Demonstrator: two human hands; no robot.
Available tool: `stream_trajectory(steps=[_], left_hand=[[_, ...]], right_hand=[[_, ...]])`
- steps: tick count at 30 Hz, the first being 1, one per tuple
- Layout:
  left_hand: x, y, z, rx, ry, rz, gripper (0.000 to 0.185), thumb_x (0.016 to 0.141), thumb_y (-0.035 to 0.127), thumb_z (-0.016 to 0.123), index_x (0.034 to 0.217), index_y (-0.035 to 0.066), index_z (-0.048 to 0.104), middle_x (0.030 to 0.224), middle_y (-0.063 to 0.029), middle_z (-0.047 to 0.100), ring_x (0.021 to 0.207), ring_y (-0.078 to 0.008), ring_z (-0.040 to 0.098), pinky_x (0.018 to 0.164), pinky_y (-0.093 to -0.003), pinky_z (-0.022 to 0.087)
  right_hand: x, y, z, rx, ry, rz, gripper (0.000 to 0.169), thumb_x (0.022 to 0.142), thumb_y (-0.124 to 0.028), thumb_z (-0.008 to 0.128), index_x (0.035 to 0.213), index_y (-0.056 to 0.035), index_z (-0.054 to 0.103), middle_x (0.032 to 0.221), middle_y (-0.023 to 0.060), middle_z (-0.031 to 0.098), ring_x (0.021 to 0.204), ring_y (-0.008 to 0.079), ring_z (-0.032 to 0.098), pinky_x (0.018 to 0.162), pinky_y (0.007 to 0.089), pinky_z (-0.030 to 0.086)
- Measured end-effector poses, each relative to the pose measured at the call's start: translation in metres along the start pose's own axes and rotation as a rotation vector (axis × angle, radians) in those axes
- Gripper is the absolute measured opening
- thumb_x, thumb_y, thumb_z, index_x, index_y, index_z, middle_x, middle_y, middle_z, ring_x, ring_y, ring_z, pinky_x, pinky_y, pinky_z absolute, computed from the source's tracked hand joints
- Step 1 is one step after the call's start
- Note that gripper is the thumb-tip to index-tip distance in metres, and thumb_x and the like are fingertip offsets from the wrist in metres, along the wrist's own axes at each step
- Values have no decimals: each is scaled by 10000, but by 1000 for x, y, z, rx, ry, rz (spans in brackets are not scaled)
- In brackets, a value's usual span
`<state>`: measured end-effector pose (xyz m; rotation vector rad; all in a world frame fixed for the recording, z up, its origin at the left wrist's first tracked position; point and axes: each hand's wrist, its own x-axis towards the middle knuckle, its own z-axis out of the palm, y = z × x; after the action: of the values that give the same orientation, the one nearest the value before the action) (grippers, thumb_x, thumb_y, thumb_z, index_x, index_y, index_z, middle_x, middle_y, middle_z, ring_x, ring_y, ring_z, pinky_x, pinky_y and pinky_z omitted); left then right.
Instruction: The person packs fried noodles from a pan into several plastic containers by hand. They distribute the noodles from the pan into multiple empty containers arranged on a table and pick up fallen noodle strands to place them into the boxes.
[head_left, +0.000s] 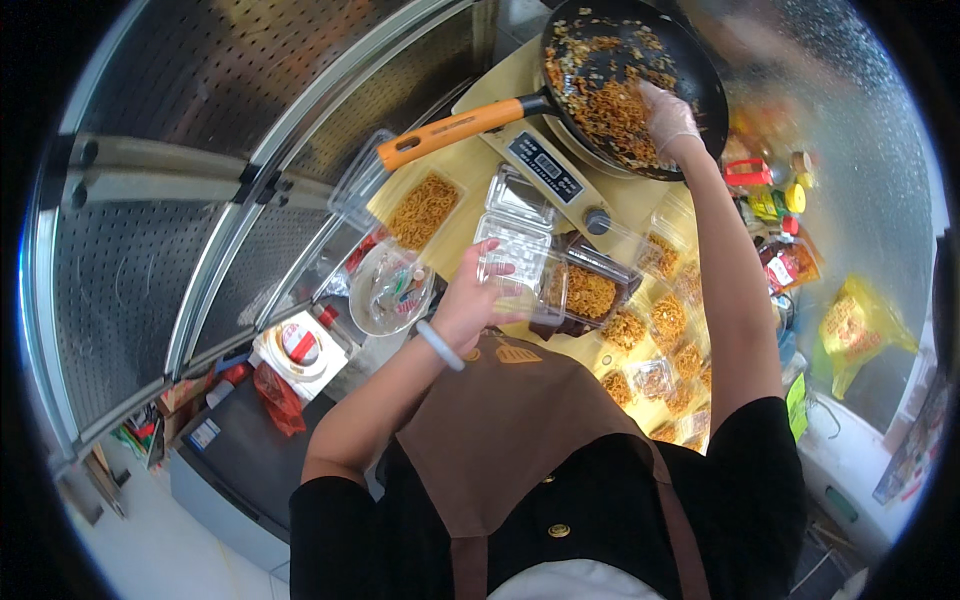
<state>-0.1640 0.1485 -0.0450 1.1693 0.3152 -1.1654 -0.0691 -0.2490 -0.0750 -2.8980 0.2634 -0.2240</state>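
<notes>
My left hand (480, 292) holds a clear plastic box (536, 304) by its near side. Behind it lies an open clear clamshell container (521, 196). My right hand (670, 120), in a thin clear glove, reaches into a black frying pan (705, 82) and touches browned, crumbly fried food (611, 112); whether its fingers pinch any is hard to see. The pan's orange handle (454, 131) points left. Right beside the left hand, a block of dried noodles (589, 291) sits in dark brown packaging. A clear tray of noodles (424, 210) is to the left.
Under the pan stands a cooker with a control panel (546, 166) and knob (597, 220). Several clear packs of noodles (667, 319) cover the table's right side. Bottles (787, 262) and a yellow bag (855, 326) are farther right. A white bowl (367, 300) stands left, near perforated metal panels (135, 247).
</notes>
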Motion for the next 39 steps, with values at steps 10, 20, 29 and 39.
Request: stream_trajectory(steps=[10,20,29,39], left_hand=[[-103,-39,-93,-430,309,304,566,821,-102,392,1275,234,355,1338,-125,472,1169,-293,549,864,-503,538],[-51,-107,-147,-710,462,639,486,837,-54,485,1194,262,392,1409,-122,403,1209,-343,495,939,-590,472],[-15,-99,-148,-708,427,700,586,834,-121,408,1284,241,312,1391,-103,366,1194,-315,487,909,-525,532],[-15,-85,-143,-738,444,690,695,797,-142,383,1379,233,322,1389,-110,370,1229,-320,453,972,-551,478]], right_hand=[[-81,-245,40,257,-67,-260,88,818,-143,620,895,-101,631,851,139,626,835,342,637,744,446,521],[-80,-302,156,26,-456,-348,223,855,-88,546,1060,-130,623,1116,195,607,1001,383,630,863,470,521],[-78,-302,99,414,-250,-320,217,789,-26,644,1004,-47,662,957,167,673,869,329,658,792,373,525],[-84,-316,28,644,53,-357,227,781,9,655,1005,-30,667,906,161,665,774,286,651,736,328,523]])
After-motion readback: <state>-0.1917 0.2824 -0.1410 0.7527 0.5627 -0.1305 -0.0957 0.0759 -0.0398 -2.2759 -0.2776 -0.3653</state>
